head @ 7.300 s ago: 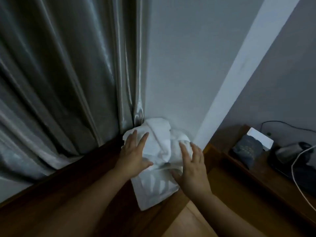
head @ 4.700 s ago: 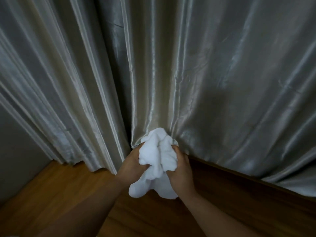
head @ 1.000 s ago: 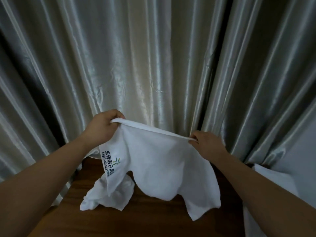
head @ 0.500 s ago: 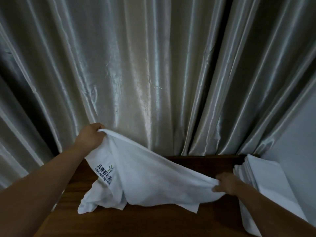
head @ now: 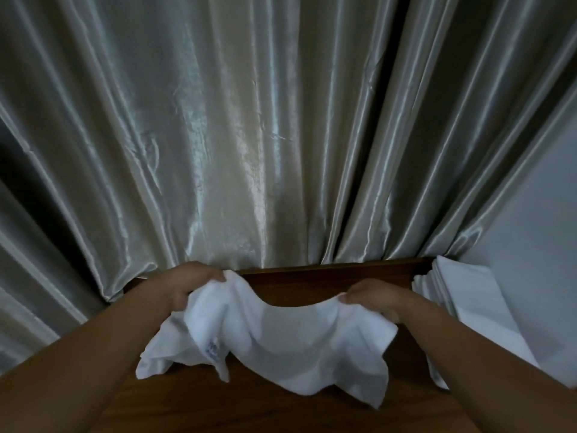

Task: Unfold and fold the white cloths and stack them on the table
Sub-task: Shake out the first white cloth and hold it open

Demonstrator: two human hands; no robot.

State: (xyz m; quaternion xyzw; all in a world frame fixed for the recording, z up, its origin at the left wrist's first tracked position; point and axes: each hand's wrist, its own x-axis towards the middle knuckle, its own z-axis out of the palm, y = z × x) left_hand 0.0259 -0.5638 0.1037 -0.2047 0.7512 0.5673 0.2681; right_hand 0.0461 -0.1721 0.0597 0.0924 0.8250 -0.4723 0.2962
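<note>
A rumpled white cloth (head: 281, 345) with a small printed logo hangs low over the dark wooden table (head: 312, 282), its lower corners trailing on the wood. My left hand (head: 184, 284) grips its upper left edge, bunched in the fingers. My right hand (head: 374, 296) pinches the upper right edge. The edge between the hands sags in a curve. A stack of folded white cloths (head: 468, 301) lies on the table at the right, just beyond my right forearm.
A shiny grey curtain (head: 249, 135) hangs in folds right behind the table's far edge. A pale wall (head: 537, 220) rises at the right, behind the stack.
Both hands have come closer together and level, above the table's far part. The cloth, stretched slanting half a second ago, now hangs slack between them. The view has tipped downward.
</note>
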